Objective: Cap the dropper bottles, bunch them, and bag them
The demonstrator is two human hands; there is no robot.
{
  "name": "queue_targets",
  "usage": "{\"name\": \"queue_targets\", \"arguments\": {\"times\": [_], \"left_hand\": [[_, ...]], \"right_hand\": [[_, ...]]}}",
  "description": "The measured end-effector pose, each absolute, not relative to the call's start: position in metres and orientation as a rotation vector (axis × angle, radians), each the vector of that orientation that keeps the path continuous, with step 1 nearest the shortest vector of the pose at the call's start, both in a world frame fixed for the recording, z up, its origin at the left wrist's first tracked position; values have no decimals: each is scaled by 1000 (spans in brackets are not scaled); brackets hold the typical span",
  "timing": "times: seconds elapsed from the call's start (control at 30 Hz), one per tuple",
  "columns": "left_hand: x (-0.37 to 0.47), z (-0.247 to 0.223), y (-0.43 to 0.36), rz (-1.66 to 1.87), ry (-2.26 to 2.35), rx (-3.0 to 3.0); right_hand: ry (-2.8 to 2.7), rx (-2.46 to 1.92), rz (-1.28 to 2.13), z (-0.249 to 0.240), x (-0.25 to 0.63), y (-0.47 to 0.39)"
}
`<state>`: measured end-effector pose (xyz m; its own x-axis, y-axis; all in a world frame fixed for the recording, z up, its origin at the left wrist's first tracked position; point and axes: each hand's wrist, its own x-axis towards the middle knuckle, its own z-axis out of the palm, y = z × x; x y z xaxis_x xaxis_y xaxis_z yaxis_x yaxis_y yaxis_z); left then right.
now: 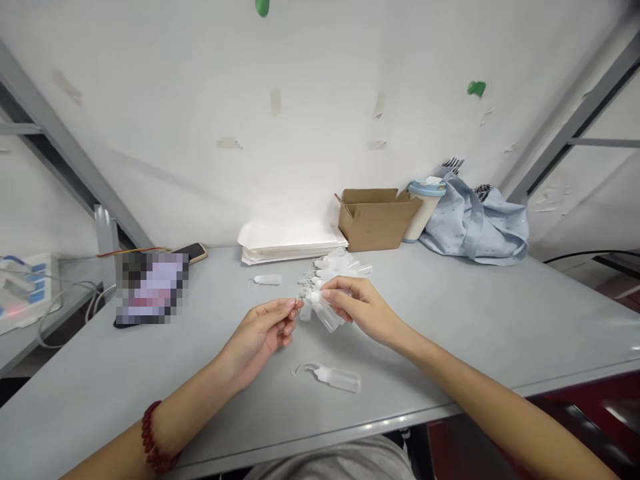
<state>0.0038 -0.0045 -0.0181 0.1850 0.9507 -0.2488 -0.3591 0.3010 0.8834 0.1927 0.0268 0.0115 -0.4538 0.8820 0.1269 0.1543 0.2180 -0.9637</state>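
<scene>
A loose pile of bottles [335, 263] crowds the smooth grey tabletop [510, 320] just beyond the hands, backed by a flat white stack [290, 241], an open cardboard box [377, 230] and a crumpled cloth bag [480, 230]. The right hand [361, 305] pinches a slim, translucent bottle [326, 317] near its cap; the left hand [267, 329] pinches beside it, seemingly on something too small to identify.
</scene>
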Motion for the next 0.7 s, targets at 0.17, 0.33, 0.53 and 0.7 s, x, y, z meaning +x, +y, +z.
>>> {"name": "queue_targets", "arguments": {"times": [0.17,0.33,0.53,0.7], "left_hand": [[0,-14,-5,1080,925,829],[-4,-11,-5,1080,919,886],[-7,-9,-5,1089,924,889],[-8,-9,-4,1092,924,890]], "right_hand": [[-1793,-946,1304,4,190,26],[-1799,-926,1315,6,189,22],[-1783,-879,1362,5,189,24],[-1705,-835,1542,3,187,24]]}}
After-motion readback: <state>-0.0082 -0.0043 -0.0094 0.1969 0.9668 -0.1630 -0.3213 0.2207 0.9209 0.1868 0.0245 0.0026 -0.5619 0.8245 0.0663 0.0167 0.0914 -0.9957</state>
